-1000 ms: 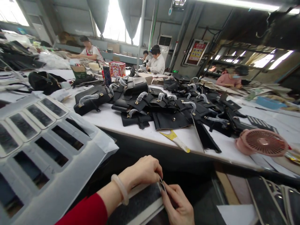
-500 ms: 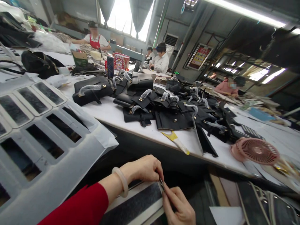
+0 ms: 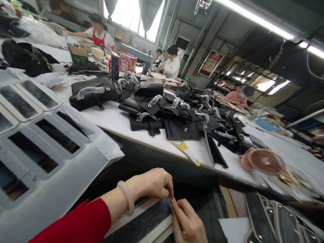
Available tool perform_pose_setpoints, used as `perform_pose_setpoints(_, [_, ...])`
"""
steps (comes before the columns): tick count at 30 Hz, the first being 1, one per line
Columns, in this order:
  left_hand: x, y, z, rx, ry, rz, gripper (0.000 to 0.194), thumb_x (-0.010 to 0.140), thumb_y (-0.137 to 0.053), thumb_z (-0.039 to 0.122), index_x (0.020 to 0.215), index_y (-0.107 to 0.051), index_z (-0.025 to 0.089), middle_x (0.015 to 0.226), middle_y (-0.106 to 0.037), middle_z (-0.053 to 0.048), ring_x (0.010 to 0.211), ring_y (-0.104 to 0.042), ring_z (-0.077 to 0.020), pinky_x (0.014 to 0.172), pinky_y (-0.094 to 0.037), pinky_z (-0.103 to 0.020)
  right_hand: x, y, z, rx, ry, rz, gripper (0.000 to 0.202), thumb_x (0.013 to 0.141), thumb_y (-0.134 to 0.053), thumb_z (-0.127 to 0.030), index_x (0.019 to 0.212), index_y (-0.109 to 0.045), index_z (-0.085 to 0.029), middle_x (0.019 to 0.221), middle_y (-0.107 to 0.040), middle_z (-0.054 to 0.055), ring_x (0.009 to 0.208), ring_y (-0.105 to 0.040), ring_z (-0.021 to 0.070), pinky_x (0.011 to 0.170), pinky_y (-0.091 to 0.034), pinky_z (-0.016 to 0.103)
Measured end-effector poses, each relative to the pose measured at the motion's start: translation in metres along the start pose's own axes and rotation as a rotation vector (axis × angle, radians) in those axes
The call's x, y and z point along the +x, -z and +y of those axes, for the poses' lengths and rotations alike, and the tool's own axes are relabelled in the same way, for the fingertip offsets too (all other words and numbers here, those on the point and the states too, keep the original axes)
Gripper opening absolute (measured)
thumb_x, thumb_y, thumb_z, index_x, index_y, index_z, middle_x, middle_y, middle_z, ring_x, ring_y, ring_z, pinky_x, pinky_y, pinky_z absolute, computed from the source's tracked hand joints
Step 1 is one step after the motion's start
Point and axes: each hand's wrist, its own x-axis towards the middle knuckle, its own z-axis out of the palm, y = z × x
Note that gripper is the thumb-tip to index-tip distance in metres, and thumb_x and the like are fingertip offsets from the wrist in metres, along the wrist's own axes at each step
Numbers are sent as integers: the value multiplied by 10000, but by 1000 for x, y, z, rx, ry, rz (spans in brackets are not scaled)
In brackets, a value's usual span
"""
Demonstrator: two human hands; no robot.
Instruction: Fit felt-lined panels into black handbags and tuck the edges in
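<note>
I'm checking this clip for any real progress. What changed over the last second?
Very little. The camera swung, so the table and bags slid left in view. The left hand and right hand stayed pinched together on the end of the dark strip; nothing was taken or released.

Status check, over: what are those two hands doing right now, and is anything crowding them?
Left hand and right hand both pinch the end of a dark strip. Nothing between them. Yellow scraper and pink fan lie apart on the white table.

Bag workshop, black handbags (image 3: 162,111) heaped, worktable (image 3: 118,123)
</note>
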Motion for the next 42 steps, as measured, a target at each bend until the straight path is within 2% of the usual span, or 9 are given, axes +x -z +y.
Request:
perform_pose_setpoints(9, [-7,5,5,117,-82,-18,347,715,-569,72,942,-775,235,970,-744,32,805,-675,-133,686,-494,-210,10,13,2,-199,198,-171,329,885,-431,-23,1150,-618,-80,809,-594,91,723,-580,197,625,-537,288])
perform_pose_setpoints(12, [-10,9,13,217,-106,-28,250,733,-596,87,860,-763,224,938,-729,0,852,-646,-192,731,-481,-312,19,14,-6,-299,262,-191,244,854,-454,-40,980,-656,-95,797,-599,101,711,-546,215,598,-504,325])
perform_pose_setpoints(16, [-16,11,25,418,-155,-7,38,752,-661,170,732,-690,183,886,-677,-40,877,-578,-229,785,-434,-416,26,9,-26,-409,204,-222,212,835,-478,-62,705,-622,-147,798,-595,107,739,-516,244,622,-435,392])
perform_pose_setpoints(21, [-28,4,36,573,-204,61,66,777,-691,243,783,-657,186,989,-651,-28,972,-564,-206,1013,-376,-430,26,12,-29,-279,157,-204,256,871,-429,-76,756,-642,-159,818,-620,99,747,-510,235,647,-396,377])
perform_pose_setpoints(23, [-34,1,41,596,-188,73,58,803,-676,232,819,-663,178,1031,-651,-34,1021,-566,-207,1092,-330,-440,31,18,-21,7,-15,-227,287,924,-432,-172,720,-634,-160,773,-595,78,713,-514,200,640,-385,337])
perform_pose_setpoints(25, [-40,0,46,574,-145,84,80,857,-627,229,895,-676,180,1128,-652,-43,1094,-562,-214,1119,-324,-453,41,24,-9,369,-345,-270,355,916,-531,-327,603,-577,-166,669,-539,32,633,-482,154,595,-350,295])
perform_pose_setpoints(28, [-50,1,53,472,-34,139,218,922,-540,236,1107,-650,195,1335,-592,-57,1224,-529,-240,1116,-352,-490,56,23,7,736,-695,-359,437,751,-708,-512,550,-509,-178,526,-460,-33,500,-406,104,501,-297,256])
perform_pose_setpoints(36, [-124,8,59,226,393,326,514,853,-527,152,1357,-545,250,1410,-554,-59,1296,-510,-223,1113,-407,-399,56,4,24,1144,-883,-482,515,596,-844,-493,758,-446,-209,577,-467,-102,431,-365,41,404,-289,168])
perform_pose_setpoints(42, [-219,-37,36,93,647,653,382,931,-496,418,1283,-608,320,1317,-636,12,1187,-615,-226,1011,-486,-368,58,11,38,1287,-965,-708,558,639,-863,-427,1073,-615,-178,776,-617,-17,535,-544,68,503,-467,185])
